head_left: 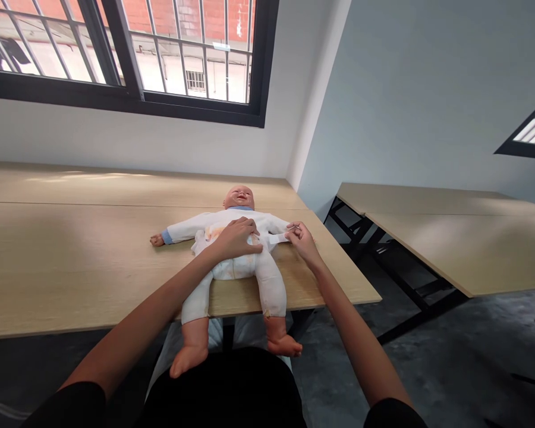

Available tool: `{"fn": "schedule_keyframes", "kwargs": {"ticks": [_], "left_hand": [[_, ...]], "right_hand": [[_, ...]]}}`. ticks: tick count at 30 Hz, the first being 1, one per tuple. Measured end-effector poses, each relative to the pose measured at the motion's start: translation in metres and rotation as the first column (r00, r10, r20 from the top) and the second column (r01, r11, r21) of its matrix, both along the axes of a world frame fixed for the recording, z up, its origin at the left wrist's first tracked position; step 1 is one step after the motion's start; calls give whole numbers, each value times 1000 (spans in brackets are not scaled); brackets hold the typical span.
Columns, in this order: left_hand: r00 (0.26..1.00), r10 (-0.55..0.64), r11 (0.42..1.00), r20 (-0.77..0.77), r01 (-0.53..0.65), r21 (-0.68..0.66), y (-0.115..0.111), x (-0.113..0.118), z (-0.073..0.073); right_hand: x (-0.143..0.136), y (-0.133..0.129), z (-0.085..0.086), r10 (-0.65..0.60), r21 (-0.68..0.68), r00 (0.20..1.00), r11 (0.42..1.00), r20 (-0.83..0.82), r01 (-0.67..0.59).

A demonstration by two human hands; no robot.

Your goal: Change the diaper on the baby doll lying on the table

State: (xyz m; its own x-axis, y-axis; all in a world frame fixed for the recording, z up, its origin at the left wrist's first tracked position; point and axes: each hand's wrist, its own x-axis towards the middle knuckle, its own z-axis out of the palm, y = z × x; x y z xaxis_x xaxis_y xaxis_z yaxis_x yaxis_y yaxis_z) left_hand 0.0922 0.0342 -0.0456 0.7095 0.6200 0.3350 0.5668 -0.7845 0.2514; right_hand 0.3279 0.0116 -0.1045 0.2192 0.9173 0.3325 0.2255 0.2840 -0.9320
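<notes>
A baby doll (268,278) in a white top with blue cuffs lies face up on the wooden table (93,255), its legs hanging over the front edge. Around its hips is a white diaper (234,268). My left hand (239,238) lies on the doll's belly at the diaper's upper edge, with the fingers spread. To the right of the doll's waist, my right hand (301,238) pinches the end of a white diaper tab (278,238), which stretches out sideways from the hip.
A second wooden table (455,238) with black metal legs stands at the right, past a gap. Behind the doll are a white wall (205,139) and a dark-framed barred window (129,98).
</notes>
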Motion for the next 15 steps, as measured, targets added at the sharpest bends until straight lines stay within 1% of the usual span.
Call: {"fn": "schedule_keyframes", "kwargs": {"ticks": [3, 6, 10, 15], "left_hand": [[1000, -5, 1000, -5, 5, 5, 1, 0, -2], [1000, -20, 1000, -17, 20, 10, 2, -1, -2], [997, -60, 998, -51, 61, 15, 10, 3, 2], [997, -71, 990, -42, 65, -125, 32, 20, 10]], "right_hand": [[-1, -1, 2, 3, 20, 999, 1000, -45, -3], [-3, -5, 8, 13, 66, 996, 998, -93, -7], [-8, -14, 19, 4, 117, 990, 993, -138, 12], [-19, -21, 28, 33, 95, 987, 995, -155, -19]]}}
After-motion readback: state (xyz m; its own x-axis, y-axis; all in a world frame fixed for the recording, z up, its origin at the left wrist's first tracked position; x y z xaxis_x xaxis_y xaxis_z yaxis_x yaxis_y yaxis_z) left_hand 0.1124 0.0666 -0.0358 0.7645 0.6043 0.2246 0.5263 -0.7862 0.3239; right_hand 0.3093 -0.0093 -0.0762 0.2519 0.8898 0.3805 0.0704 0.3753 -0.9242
